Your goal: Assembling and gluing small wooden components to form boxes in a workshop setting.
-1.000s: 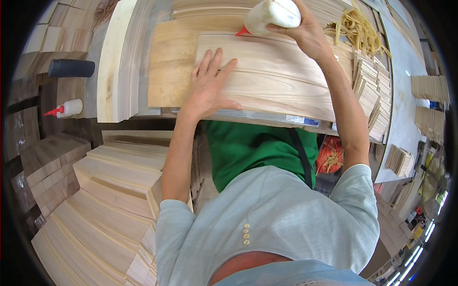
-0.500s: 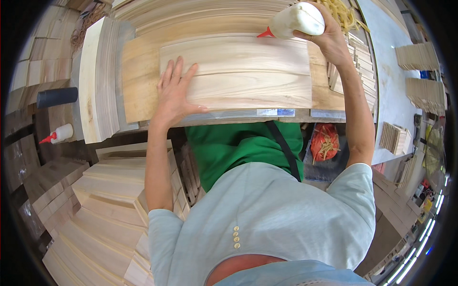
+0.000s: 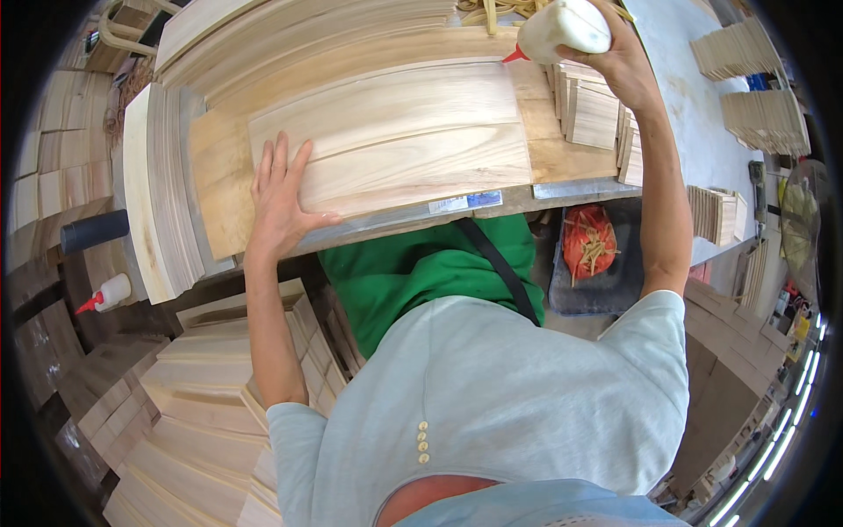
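Observation:
Flat on the bench before me lies a pale wooden panel with a seam along its length. My left hand rests on its left end, fingers spread and thumb apart. In my right hand is a white glue bottle, gripped around its body and tipped over. Its red nozzle points down at the panel's far right corner; whether it touches the wood I cannot tell. Beneath the panel is a larger tan board.
Thin boards stand stacked on edge at the left. Long planks lie along the far side. Small wooden pieces sit right of the panel. A second glue bottle and a dark cylinder are at far left. Below hangs a red bag.
My right hand has brought the glue bottle along the panel's far edge to its right corner. My left hand stays on the panel. The whole view has shifted and turned slightly.

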Demonstrator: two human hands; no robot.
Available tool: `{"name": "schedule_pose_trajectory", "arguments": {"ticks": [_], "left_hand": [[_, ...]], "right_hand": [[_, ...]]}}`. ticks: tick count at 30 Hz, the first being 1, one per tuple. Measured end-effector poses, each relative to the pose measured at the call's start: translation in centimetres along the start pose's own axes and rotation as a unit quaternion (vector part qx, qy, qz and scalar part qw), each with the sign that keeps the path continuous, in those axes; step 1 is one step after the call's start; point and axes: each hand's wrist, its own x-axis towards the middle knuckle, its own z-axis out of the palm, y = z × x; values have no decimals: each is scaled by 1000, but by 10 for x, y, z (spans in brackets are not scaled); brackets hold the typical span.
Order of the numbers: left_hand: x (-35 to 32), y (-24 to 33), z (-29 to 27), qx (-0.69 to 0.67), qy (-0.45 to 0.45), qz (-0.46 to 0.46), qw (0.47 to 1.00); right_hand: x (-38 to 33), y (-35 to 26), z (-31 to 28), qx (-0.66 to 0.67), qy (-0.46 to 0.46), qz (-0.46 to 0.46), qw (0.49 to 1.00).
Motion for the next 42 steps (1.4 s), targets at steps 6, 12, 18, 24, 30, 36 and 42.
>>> {"name": "schedule_pose_trajectory", "arguments": {"ticks": [6,12,18,24,30,36,42], "left_hand": [[1,1,1,5,7,7,1000],[-8,-8,0,-6,33,12,999],[-24,-42,-3,-40,62,-52,996],[-28,-49,4,-36,80,-49,995],[-30,-51,8,-69,103,-45,991],[-29,-51,8,-93,91,-66,989],[-29,-51,7,-129,81,-85,985]], "right_hand": [[-35,20,-22,300,95,-15,949],[-50,34,50,600,133,26,788],[-36,10,117,638,116,99,755],[-8,-22,175,590,-40,86,802],[10,-34,243,491,-151,54,856],[25,-45,291,457,-184,-116,863],[19,-73,283,322,-189,15,928]]}}
